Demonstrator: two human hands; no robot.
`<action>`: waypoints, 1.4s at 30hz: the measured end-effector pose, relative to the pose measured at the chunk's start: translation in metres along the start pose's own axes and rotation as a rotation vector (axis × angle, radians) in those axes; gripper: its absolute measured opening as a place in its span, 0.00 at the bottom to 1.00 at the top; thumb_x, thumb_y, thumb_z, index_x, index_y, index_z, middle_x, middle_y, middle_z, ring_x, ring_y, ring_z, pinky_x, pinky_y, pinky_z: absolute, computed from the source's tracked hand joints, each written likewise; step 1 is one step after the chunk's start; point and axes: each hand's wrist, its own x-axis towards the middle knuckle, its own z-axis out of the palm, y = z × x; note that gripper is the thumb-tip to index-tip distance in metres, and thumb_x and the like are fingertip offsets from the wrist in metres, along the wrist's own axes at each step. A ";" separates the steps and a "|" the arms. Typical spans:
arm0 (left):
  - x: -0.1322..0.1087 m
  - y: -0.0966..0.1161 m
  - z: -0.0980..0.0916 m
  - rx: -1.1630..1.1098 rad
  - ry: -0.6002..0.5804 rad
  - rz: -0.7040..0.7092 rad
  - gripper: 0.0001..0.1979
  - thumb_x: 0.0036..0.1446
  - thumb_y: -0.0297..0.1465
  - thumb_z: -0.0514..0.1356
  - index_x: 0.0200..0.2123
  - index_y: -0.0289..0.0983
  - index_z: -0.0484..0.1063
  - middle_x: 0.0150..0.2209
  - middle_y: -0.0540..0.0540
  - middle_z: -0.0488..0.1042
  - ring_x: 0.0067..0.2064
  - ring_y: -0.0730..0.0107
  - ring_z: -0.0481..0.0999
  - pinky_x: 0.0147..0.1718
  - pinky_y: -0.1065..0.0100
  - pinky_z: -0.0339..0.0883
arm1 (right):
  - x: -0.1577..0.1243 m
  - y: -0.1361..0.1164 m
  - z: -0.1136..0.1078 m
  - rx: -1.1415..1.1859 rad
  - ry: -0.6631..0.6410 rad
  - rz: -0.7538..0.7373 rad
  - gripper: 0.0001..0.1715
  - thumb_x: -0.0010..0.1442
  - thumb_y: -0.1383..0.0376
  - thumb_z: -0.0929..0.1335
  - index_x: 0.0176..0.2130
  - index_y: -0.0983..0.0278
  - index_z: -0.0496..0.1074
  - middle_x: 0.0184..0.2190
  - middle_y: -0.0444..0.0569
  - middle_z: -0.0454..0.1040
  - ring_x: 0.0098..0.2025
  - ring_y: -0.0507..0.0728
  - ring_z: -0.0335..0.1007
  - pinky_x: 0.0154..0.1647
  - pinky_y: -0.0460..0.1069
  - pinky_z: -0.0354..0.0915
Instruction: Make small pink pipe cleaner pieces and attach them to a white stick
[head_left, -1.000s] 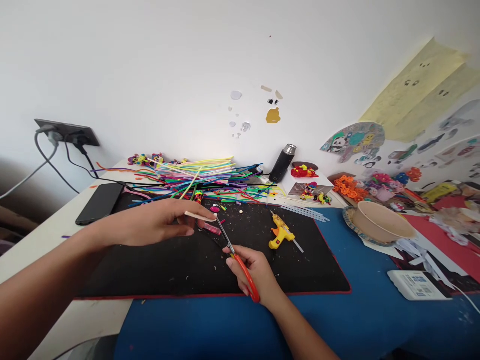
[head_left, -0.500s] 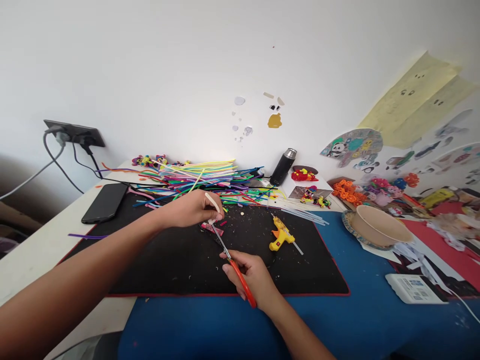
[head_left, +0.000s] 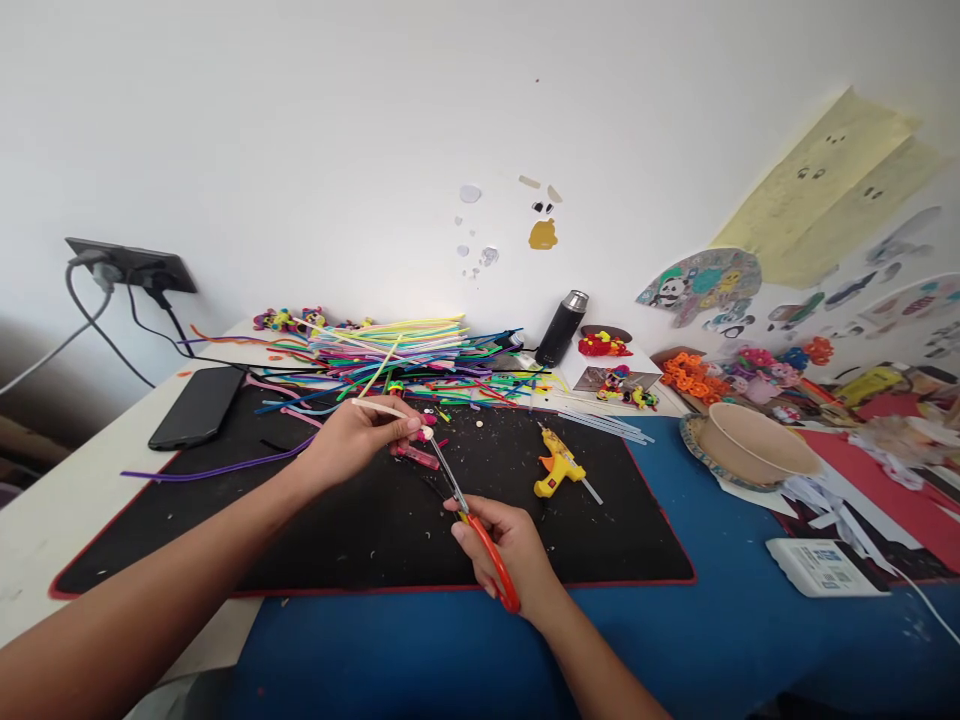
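My left hand (head_left: 360, 440) pinches a cream-white pipe cleaner (head_left: 384, 407), which runs back over the fingers toward the left. At the fingertips its end looks like a small round pale coil (head_left: 427, 433). Wrapped around the orange-red handles of a pair of scissors (head_left: 493, 556) is my right hand (head_left: 514, 550). The blades point up and left, look nearly closed, and their tips reach the coil; whether they touch it I cannot tell. Below the left fingertips, a small pink item (head_left: 418, 457) lies on the black mat (head_left: 337, 550).
Behind the hands lies a pile of colourful pipe cleaners (head_left: 397, 345). A yellow glue gun (head_left: 557, 464) rests on the mat's right side, with a black flask (head_left: 562, 328) farther back. At left is a phone (head_left: 196, 408); at right, a beige bowl (head_left: 761, 440).
My left hand has turned and shifted slightly left, swinging the white pipe cleaner from steep to nearly flat. The round coil now shows at the fingertips. My right hand still holds the scissors.
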 end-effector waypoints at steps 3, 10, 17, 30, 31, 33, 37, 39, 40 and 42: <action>-0.015 0.000 0.006 0.158 0.083 0.053 0.20 0.61 0.49 0.65 0.35 0.36 0.80 0.29 0.46 0.80 0.30 0.66 0.75 0.30 0.68 0.69 | 0.000 0.001 0.002 0.017 0.009 0.006 0.37 0.58 0.45 0.74 0.54 0.70 0.78 0.16 0.34 0.60 0.11 0.46 0.51 0.12 0.43 0.53; -0.038 -0.013 0.016 0.672 0.208 0.494 0.13 0.70 0.35 0.58 0.38 0.38 0.80 0.35 0.46 0.84 0.35 0.65 0.82 0.37 0.69 0.72 | 0.000 0.004 0.004 0.030 0.010 0.023 0.37 0.57 0.44 0.74 0.54 0.69 0.78 0.16 0.35 0.60 0.11 0.45 0.51 0.11 0.43 0.53; -0.038 0.003 0.002 0.951 0.153 0.777 0.10 0.72 0.29 0.56 0.42 0.38 0.78 0.35 0.46 0.82 0.35 0.67 0.80 0.36 0.69 0.71 | -0.001 0.001 0.004 -0.005 -0.031 0.052 0.34 0.58 0.46 0.75 0.54 0.67 0.79 0.16 0.35 0.60 0.12 0.46 0.51 0.11 0.43 0.52; 0.014 0.049 -0.006 1.045 -0.366 0.405 0.13 0.63 0.27 0.59 0.27 0.40 0.78 0.31 0.47 0.78 0.36 0.65 0.76 0.31 0.68 0.60 | 0.008 0.005 0.015 -0.144 -0.039 -0.004 0.24 0.61 0.54 0.73 0.51 0.66 0.81 0.22 0.39 0.60 0.22 0.48 0.49 0.21 0.44 0.52; 0.019 0.051 -0.006 1.020 -0.439 0.314 0.12 0.61 0.27 0.61 0.25 0.40 0.78 0.27 0.49 0.77 0.32 0.65 0.75 0.29 0.68 0.58 | 0.008 0.006 0.015 -0.165 -0.051 -0.030 0.21 0.61 0.56 0.73 0.49 0.66 0.81 0.22 0.39 0.59 0.23 0.48 0.48 0.22 0.45 0.52; 0.030 0.052 -0.007 0.930 -0.605 0.111 0.09 0.57 0.29 0.64 0.24 0.41 0.79 0.22 0.51 0.75 0.26 0.67 0.71 0.26 0.68 0.54 | 0.007 0.007 0.015 -0.205 -0.087 -0.073 0.16 0.61 0.58 0.73 0.45 0.66 0.82 0.23 0.39 0.57 0.26 0.49 0.48 0.25 0.45 0.51; 0.048 0.041 -0.015 0.610 -0.860 -0.166 0.07 0.52 0.34 0.67 0.25 0.39 0.81 0.22 0.51 0.74 0.27 0.67 0.72 0.28 0.70 0.59 | 0.006 0.008 0.015 -0.192 -0.139 -0.072 0.14 0.62 0.59 0.72 0.43 0.66 0.81 0.25 0.39 0.55 0.28 0.50 0.47 0.25 0.45 0.50; 0.052 0.032 -0.020 0.456 -0.893 -0.226 0.09 0.52 0.37 0.69 0.27 0.38 0.81 0.23 0.50 0.74 0.28 0.67 0.71 0.29 0.70 0.62 | 0.006 0.008 0.016 -0.167 -0.137 -0.063 0.14 0.61 0.59 0.73 0.42 0.66 0.81 0.25 0.39 0.55 0.28 0.50 0.47 0.25 0.45 0.49; 0.052 0.027 -0.021 0.387 -0.896 -0.248 0.11 0.52 0.39 0.69 0.27 0.37 0.82 0.23 0.50 0.74 0.28 0.68 0.70 0.29 0.70 0.62 | 0.006 0.007 0.016 -0.161 -0.135 -0.060 0.14 0.60 0.59 0.73 0.42 0.66 0.81 0.25 0.39 0.55 0.28 0.50 0.47 0.25 0.45 0.49; 0.050 0.017 -0.024 0.262 -0.868 -0.288 0.14 0.52 0.43 0.70 0.28 0.37 0.82 0.24 0.49 0.74 0.27 0.69 0.69 0.29 0.70 0.62 | 0.005 0.006 0.015 -0.165 -0.131 -0.065 0.14 0.60 0.60 0.74 0.42 0.67 0.81 0.25 0.39 0.55 0.28 0.50 0.46 0.25 0.45 0.49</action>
